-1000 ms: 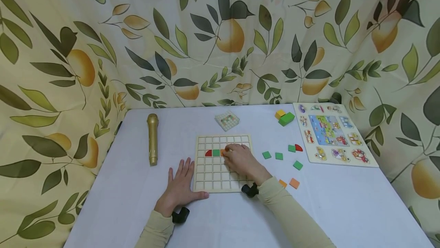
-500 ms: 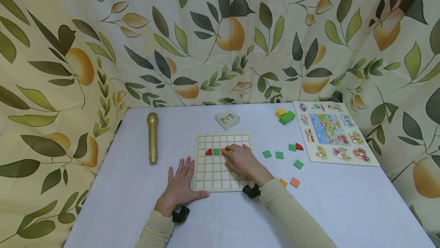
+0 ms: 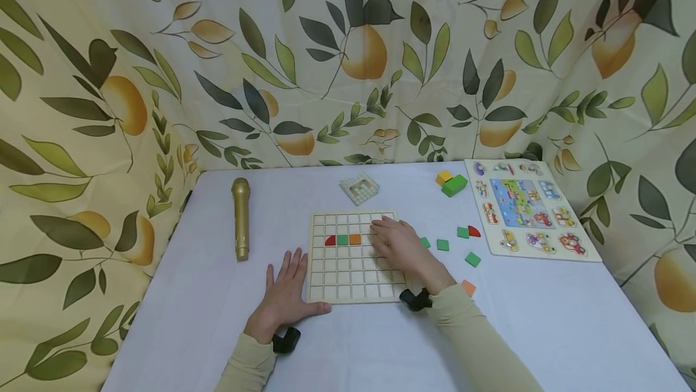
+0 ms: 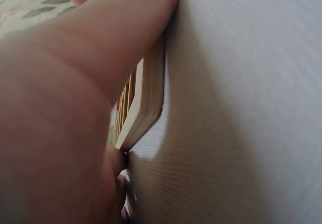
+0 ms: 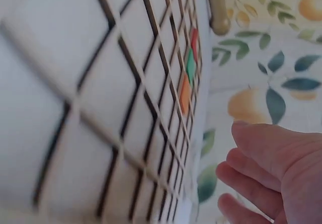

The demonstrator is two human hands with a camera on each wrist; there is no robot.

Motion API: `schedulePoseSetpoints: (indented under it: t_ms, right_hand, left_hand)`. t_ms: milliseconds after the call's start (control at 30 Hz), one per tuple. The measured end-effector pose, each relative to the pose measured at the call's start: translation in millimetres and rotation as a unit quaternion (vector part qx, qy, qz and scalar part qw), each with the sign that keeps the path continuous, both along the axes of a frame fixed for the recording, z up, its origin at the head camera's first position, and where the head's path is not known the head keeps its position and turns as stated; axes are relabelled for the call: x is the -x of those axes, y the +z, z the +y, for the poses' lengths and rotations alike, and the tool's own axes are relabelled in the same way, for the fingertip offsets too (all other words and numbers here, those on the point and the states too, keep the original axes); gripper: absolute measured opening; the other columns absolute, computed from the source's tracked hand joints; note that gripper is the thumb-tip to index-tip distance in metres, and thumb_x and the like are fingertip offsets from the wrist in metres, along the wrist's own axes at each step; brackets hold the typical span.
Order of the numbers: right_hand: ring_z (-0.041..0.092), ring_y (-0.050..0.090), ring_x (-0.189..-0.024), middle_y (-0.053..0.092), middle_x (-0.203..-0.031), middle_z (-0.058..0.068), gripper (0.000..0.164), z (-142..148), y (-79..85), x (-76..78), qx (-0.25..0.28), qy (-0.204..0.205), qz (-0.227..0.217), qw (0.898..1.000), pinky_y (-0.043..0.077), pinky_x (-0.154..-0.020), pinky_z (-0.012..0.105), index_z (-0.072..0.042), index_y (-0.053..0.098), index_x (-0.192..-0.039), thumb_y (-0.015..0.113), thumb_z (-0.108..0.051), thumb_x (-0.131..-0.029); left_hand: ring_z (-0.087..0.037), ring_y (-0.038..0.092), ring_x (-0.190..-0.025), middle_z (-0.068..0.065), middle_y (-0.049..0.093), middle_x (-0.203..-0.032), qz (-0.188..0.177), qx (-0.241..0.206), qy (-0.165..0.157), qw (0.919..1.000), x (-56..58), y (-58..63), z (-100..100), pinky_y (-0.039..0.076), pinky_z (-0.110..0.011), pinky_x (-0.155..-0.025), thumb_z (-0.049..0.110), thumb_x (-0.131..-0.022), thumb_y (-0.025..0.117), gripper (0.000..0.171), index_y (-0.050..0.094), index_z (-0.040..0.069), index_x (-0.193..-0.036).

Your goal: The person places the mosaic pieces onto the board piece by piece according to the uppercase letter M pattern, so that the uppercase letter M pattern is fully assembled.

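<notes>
A wooden grid board (image 3: 337, 271) lies flat in front of the person. One of its rows carries a red quarter-round tile (image 3: 330, 240), a green square tile (image 3: 342, 240) and an orange square tile (image 3: 355, 240), side by side. The left hand (image 3: 285, 295) rests with spread fingers at the board's lower left corner; the left wrist view shows its thumb and fingers along the board's edge (image 4: 151, 93). Over the board's right side hovers the right hand (image 3: 399, 244), holding nothing, its fingers loosely extended in the right wrist view.
Right of the board lie several green tiles (image 3: 443, 245), a red quarter-round tile (image 3: 474, 231) and an orange tile (image 3: 468, 287). Farther back are a small pattern card (image 3: 359, 189), green and yellow blocks (image 3: 454, 186) and a picture puzzle board (image 3: 530, 211). A gold microphone (image 3: 241, 220) lies left.
The right hand has let go of the orange tile, which stays in its grid cell, and has moved right across the board. The left hand has stayed in place.
</notes>
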State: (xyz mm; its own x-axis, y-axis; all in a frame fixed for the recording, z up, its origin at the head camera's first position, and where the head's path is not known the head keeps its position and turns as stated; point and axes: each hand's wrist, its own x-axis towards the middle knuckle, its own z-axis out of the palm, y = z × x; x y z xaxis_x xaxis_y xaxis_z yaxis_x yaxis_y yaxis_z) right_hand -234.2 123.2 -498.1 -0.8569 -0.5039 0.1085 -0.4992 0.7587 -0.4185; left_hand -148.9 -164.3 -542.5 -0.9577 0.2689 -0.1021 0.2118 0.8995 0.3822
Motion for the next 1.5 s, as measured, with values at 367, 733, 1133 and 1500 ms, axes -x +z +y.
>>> schedulePoseSetpoints:
  t_ms: [367,733,1133,1500]
  right_hand:
    - [0.042,0.038,-0.133,0.057,-0.133,0.019,0.042,69,3.0,8.5,-0.004,-0.076,-0.002,0.997,0.024,-0.106,0.062,0.005,0.059,-0.130,0.064,-0.016,-0.095]
    - [0.048,0.040,-0.127,0.053,-0.131,0.029,0.045,136,-3.3,12.1,-0.042,-0.139,-0.009,0.989,0.029,-0.102,0.063,0.012,0.058,-0.126,0.069,-0.011,-0.089]
    - [0.050,0.032,-0.130,0.044,-0.137,0.032,0.042,156,-14.9,16.8,-0.090,-0.182,-0.054,0.978,0.020,-0.100,0.072,0.009,0.060,-0.124,0.071,-0.014,-0.090]
    - [0.048,0.042,-0.122,0.052,-0.126,0.031,0.028,156,-20.4,15.9,-0.061,-0.188,-0.011,0.980,0.030,-0.098,0.067,0.008,0.067,-0.107,0.075,-0.006,-0.085]
  left_hand:
    - [-0.034,0.001,-0.147,-0.015,0.010,-0.161,0.000,-0.008,-0.001,1.0000,1.2,0.0,-2,-0.002,-0.064,-0.109,0.079,-0.068,0.066,0.125,0.020,0.003,-0.155]
    - [-0.032,-0.001,-0.147,-0.012,0.008,-0.162,-0.001,-0.005,0.002,1.0000,2.2,-2.6,-2,-0.004,-0.063,-0.109,0.081,-0.067,0.064,0.125,0.019,0.006,-0.156]
    - [-0.031,-0.001,-0.147,-0.012,0.008,-0.162,0.000,0.000,0.004,1.0000,3.9,-6.0,-3,-0.005,-0.063,-0.109,0.083,-0.066,0.062,0.126,0.018,0.006,-0.156]
    - [-0.032,-0.001,-0.147,-0.012,0.009,-0.162,-0.002,-0.005,0.005,1.0000,3.1,-4.8,-3,-0.004,-0.064,-0.109,0.081,-0.067,0.065,0.126,0.019,0.006,-0.156]
